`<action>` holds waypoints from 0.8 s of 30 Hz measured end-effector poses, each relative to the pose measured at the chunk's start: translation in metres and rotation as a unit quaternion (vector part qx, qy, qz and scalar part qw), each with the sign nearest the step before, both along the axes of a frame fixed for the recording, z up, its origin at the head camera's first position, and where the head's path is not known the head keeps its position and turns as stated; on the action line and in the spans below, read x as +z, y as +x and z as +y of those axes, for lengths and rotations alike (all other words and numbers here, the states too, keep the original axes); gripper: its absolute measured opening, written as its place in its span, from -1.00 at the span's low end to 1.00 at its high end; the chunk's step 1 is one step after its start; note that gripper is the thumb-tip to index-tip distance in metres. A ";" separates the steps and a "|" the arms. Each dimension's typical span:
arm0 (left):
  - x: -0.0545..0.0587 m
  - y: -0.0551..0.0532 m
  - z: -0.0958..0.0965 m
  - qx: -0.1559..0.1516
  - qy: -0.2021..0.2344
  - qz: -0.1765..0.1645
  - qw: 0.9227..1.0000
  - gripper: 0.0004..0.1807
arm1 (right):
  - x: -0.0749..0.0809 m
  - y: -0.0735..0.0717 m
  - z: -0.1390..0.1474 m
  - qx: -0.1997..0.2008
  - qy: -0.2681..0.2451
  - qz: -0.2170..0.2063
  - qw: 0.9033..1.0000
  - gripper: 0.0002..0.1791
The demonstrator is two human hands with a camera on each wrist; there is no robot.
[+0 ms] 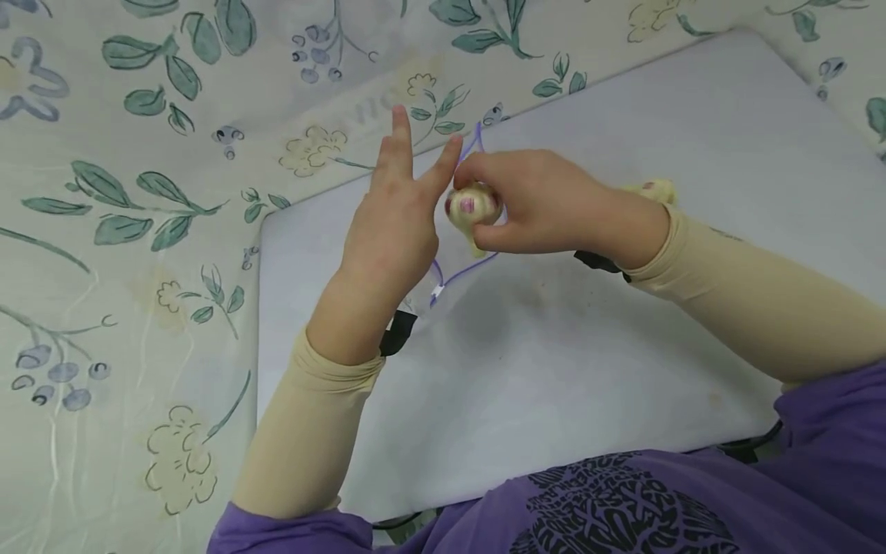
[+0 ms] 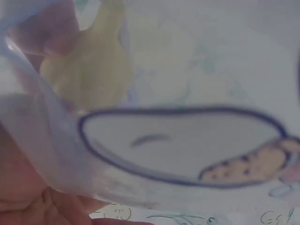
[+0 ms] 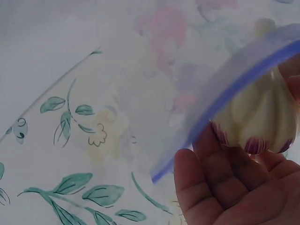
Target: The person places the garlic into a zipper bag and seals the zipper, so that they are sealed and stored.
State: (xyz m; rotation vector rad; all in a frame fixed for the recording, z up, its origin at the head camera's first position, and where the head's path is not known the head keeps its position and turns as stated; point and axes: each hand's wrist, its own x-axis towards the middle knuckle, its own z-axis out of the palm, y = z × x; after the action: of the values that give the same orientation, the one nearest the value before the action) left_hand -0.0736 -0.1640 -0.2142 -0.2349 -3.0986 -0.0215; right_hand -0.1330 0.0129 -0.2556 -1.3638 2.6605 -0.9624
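1. The right hand (image 1: pixel 543 201) grips a cream garlic bulb (image 1: pixel 486 203) at its 9 o'clock side, thumb and index finger curled around it.
2. The left hand (image 1: pixel 394 215) has its visible fingers straight and spread, pointing between 12 and 1 o'clock; it is beside a clear bag (image 1: pixel 471 267) with a purple-blue rim. Whether its hidden thumb pinches the film, I cannot tell.
3. From the head, the bulb lies at 3 o'clock of the left hand, within the outline of the rim; how deep it sits, I cannot tell.
4. In the right wrist view the rim crosses in front of the bulb, whose purple-streaked end faces 6 o'clock. In the left wrist view the bulb shows through the film, above a blurred printed oval (image 2: pixel 187 146).
5. A small white slider (image 1: pixel 438 292) is at 7 o'clock of the bulb.
6. A second bulb (image 1: pixel 659 189) peeks out at 3 o'clock, partly hidden behind the right wrist.
7. The white desk (image 1: pixel 554 377) lies below; a leaf-patterned cloth (image 1: pixel 131 281) spreads from 9 to 1 o'clock around it.
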 end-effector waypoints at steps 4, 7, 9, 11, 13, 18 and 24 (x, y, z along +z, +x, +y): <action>0.000 0.000 -0.001 -0.010 -0.004 0.004 1.000 0.01 | -0.004 -0.001 -0.006 0.008 0.017 -0.006 1.000 -0.59; 0.000 0.000 -0.001 -0.009 -0.006 -0.001 1.000 0.05 | -0.008 0.000 -0.011 0.012 0.050 0.020 0.998 -0.60; -0.001 0.001 -0.001 -0.009 -0.008 -0.001 1.000 0.08 | -0.011 0.001 -0.015 0.012 0.078 0.063 0.995 -0.60; -0.001 0.001 -0.002 -0.008 -0.011 0.003 1.000 0.08 | -0.014 0.005 -0.020 0.009 0.104 0.121 0.987 -0.64; -0.001 0.001 -0.002 -0.007 -0.017 0.009 1.000 0.10 | -0.016 0.009 -0.026 -0.002 0.121 0.176 0.977 -0.69; -0.003 0.000 -0.003 -0.008 -0.049 0.028 0.998 0.14 | -0.018 0.020 -0.039 0.001 0.157 0.246 0.956 -0.74; -0.004 0.000 -0.004 -0.006 -0.076 0.025 0.997 0.10 | -0.024 0.017 -0.052 0.085 0.174 0.196 0.961 -0.79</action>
State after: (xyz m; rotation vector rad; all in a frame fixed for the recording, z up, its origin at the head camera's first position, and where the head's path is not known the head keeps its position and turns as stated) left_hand -0.0737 -0.1680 -0.2180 -0.2531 -3.0514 0.2164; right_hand -0.1156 -0.0393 -0.2791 -1.8011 2.7219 -0.2019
